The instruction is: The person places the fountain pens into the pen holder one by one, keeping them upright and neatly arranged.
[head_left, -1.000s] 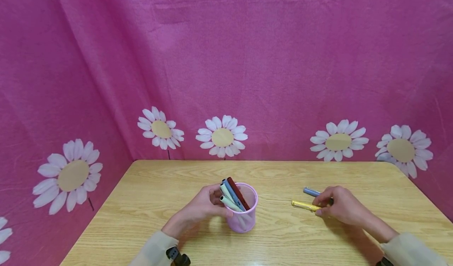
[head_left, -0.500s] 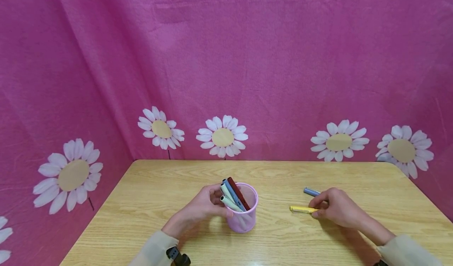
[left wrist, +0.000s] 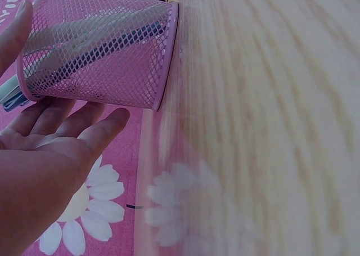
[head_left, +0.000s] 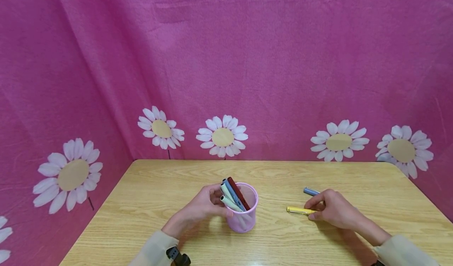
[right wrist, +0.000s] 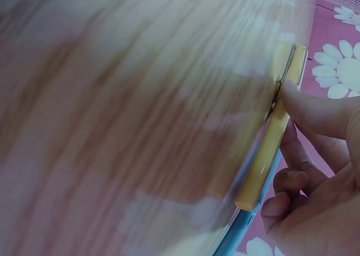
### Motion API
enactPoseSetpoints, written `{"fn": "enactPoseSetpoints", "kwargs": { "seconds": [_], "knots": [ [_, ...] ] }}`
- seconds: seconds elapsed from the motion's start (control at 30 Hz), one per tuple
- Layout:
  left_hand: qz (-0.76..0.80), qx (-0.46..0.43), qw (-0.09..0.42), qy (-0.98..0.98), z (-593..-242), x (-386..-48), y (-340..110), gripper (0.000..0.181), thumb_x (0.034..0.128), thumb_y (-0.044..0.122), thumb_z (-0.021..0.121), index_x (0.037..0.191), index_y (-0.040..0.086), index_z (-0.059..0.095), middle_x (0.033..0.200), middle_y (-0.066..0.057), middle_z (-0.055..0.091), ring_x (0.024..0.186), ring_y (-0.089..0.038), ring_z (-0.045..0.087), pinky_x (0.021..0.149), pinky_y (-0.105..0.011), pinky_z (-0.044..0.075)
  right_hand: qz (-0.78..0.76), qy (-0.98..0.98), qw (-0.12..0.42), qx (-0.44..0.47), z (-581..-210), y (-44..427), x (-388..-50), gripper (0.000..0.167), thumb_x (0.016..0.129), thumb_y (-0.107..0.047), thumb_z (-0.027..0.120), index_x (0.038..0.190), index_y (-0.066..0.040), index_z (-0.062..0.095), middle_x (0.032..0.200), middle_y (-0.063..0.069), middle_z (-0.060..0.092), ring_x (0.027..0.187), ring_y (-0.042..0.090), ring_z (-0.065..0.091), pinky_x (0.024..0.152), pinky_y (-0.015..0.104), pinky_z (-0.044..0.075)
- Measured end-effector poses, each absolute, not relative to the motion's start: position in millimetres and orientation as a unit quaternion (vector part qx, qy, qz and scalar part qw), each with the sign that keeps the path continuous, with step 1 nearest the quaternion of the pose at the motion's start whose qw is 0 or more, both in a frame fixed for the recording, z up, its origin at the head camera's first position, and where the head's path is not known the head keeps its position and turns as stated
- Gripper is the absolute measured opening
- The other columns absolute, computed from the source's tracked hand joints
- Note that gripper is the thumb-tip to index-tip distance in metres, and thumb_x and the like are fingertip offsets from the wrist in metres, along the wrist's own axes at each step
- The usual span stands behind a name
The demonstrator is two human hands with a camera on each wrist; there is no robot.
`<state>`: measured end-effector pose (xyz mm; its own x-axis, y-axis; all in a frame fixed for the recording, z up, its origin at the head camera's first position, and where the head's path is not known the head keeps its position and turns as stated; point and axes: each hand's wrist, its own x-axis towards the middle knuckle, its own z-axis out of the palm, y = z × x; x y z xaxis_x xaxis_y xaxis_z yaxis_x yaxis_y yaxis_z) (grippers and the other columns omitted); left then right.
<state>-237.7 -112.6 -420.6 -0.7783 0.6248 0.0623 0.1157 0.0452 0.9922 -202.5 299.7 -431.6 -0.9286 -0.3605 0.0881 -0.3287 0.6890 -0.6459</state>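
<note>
A pink mesh pen cup [head_left: 243, 222] stands upright on the wooden table, with dark red, blue and pale green pens leaning in it. My left hand [head_left: 202, 207] holds it from the left, thumb on the near side and fingers behind; the left wrist view shows the fingers against the mesh cup [left wrist: 121, 79] near its rim. To the right, my right hand [head_left: 336, 210] pinches a yellow pen [head_left: 296, 210] between thumb and fingers. In the right wrist view the pen [right wrist: 260, 169] has a metal clip and lies close over the table. Part of it is hidden by the thumb.
Just beyond the right hand lies a blue pen [head_left: 311, 191] on the table [head_left: 269, 179], its right end hidden by the fingers. A pink cloth [head_left: 269, 81] with white daisies hangs behind the table and along its left side.
My right hand has drawn the yellow pen slightly left and toward me, away from the blue pen. The left hand and the pen cup have stayed where they were.
</note>
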Motion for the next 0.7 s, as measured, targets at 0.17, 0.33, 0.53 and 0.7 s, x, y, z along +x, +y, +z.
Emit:
{"fn": "enactPoseSetpoints", "kwargs": {
  "seconds": [0.17,0.33,0.53,0.7],
  "knots": [
    [0.638,0.272,0.197,0.693,-420.9,-237.9,-112.0,0.059,0.0867,0.002,0.085,0.141,-0.001,0.061,0.123,-0.014,0.07,0.105,-0.025,0.067,0.095,-0.035,0.055,-0.356,0.914,0.021,-0.193,-432.8,296.4,-202.5,0.016,0.082,-0.007,0.09,0.096,-0.009,0.083,0.08,-0.008,0.07,0.067,0.005,0.045,0.058,0.023,0.039],
    [0.642,0.274,0.199,0.688,-421.9,-238.3,-111.9,0.057,0.0872,0.003,0.085,0.139,-0.003,0.061,0.122,-0.014,0.07,0.104,-0.024,0.067,0.094,-0.033,0.056,-0.37,0.91,0.032,-0.185,-431.2,295.2,-202.6,0.023,0.079,-0.009,0.093,0.099,-0.004,0.082,0.091,-0.003,0.077,0.082,0.01,0.065,0.071,0.025,0.054],
    [0.641,0.29,0.189,0.685,-423.6,-238.5,-111.7,0.058,0.0863,0.002,0.085,0.139,-0.002,0.062,0.121,-0.014,0.071,0.104,-0.022,0.067,0.091,-0.033,0.056,-0.359,0.916,0.039,-0.176,-433.4,297.4,-202.4,0.025,0.077,-0.017,0.095,0.098,-0.009,0.083,0.094,-0.005,0.076,0.092,0.015,0.07,0.079,0.03,0.056],
    [0.643,0.303,0.184,0.679,-423.8,-238.8,-111.3,0.059,0.0861,0.003,0.085,0.14,-0.002,0.061,0.121,-0.014,0.071,0.104,-0.022,0.067,0.09,-0.034,0.057,-0.378,0.907,0.052,-0.177,-434.8,297.0,-202.4,0.023,0.079,-0.017,0.094,0.098,-0.01,0.083,0.091,-0.006,0.076,0.089,0.01,0.068,0.076,0.027,0.054]
  ]
}}
